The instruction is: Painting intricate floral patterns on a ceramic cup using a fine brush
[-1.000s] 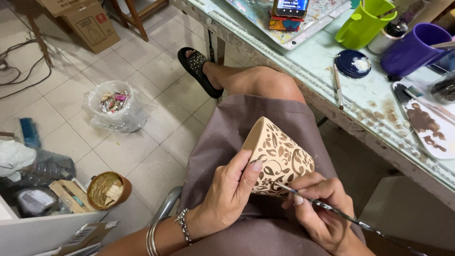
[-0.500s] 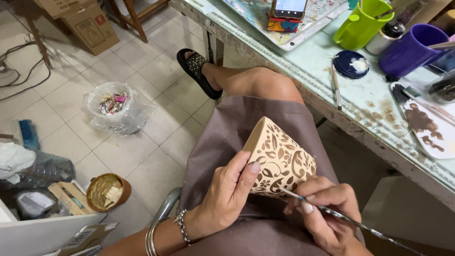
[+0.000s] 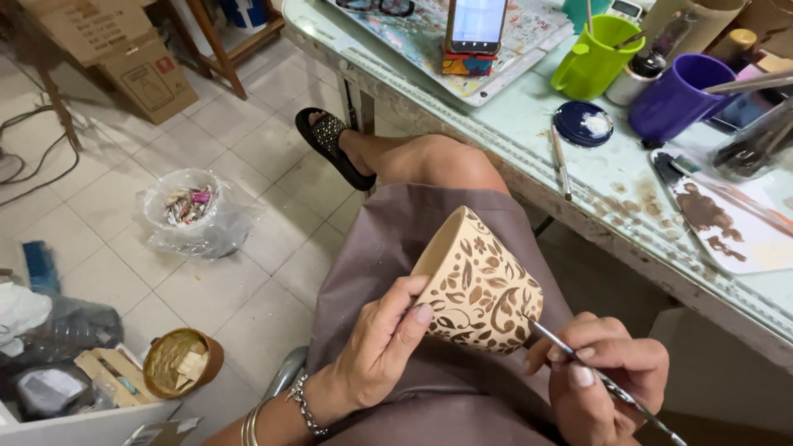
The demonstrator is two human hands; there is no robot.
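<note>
Tilted slightly since, tan cup (image 3: 477, 285) shows brown leaf scrolls.

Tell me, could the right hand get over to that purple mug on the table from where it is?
Probably yes. The right hand holds a thin brush against the patterned pot, and the purple mug stands on the table on that same side. Nothing blocks the way, though the hand is busy with the brush.

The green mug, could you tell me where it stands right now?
In the head view, the green mug stands upper right on the table, between the phone and the purple mug.
</note>
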